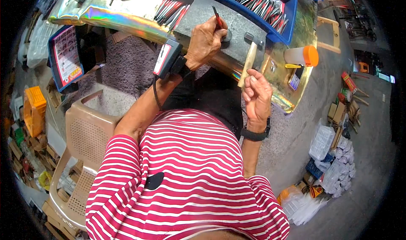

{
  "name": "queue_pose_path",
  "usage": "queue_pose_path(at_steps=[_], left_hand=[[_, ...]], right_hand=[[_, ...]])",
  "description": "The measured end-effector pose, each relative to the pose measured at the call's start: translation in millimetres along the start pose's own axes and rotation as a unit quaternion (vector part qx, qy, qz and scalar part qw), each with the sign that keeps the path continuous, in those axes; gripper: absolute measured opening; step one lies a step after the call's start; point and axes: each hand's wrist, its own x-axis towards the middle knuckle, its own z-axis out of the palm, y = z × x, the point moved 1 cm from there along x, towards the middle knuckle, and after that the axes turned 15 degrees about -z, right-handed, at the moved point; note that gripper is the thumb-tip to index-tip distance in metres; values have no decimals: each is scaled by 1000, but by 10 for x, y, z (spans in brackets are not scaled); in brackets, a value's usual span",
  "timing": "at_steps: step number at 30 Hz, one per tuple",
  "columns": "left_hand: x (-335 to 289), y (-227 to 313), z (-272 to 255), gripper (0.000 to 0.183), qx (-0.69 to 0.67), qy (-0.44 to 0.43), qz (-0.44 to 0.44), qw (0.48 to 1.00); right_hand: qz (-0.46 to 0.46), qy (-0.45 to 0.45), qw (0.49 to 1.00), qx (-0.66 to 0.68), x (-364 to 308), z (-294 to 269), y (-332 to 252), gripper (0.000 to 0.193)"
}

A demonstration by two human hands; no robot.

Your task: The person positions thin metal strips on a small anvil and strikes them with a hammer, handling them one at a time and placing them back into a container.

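Two hands: the person's right hand (258,94) is the nearer, just off the counter's (127,19) front edge; the left hand (205,40) lies farther in, over the grey slab (237,49) set along that edge.
Hammer, place: the hammer (249,63) slants up from the right hand, its dark head over or on the slab's right end; contact cannot be told.
Hammer, handling: probably light in the handle and heavier at the head, stiff, with bare wood that should grip well; best held near the handle's lower end.
Rod, place: the black-and-red rod (217,16) stands tilted in the left hand, above the slab's middle.
Rod, handling: likely light and stiff, perhaps slick and easily rolled because it is slim; a pinch along its shaft suits it, leaving the upper end free.
Right fingers: loosely curled, nearly closed about the handle; how firmly cannot be told.
Left fingers: pinched together around the rod, hiding its lower end.
Right edge of counter: a jar (294,54) with an orange lid lies near it.
Slab's left end: loose rods (169,12) are heaped beside it.
Far side: a blue tray (291,33) of similar rods lies beyond the slab.
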Motion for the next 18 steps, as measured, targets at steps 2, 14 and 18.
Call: queue_pose_path(at_steps=[2,14,18], left_hand=[[-6,17,-4,6,20,6,-1,1000],[-6,6,43,12,93,10,89,992],[-10,32,49,9,123,23,115,985]], right_hand=[[0,-1,1000,1,-6,-5,0,21],[-2,3,1000,-9,-29,-4,16,20],[-5,-2,1000,-3,-26,-17,30,20]])
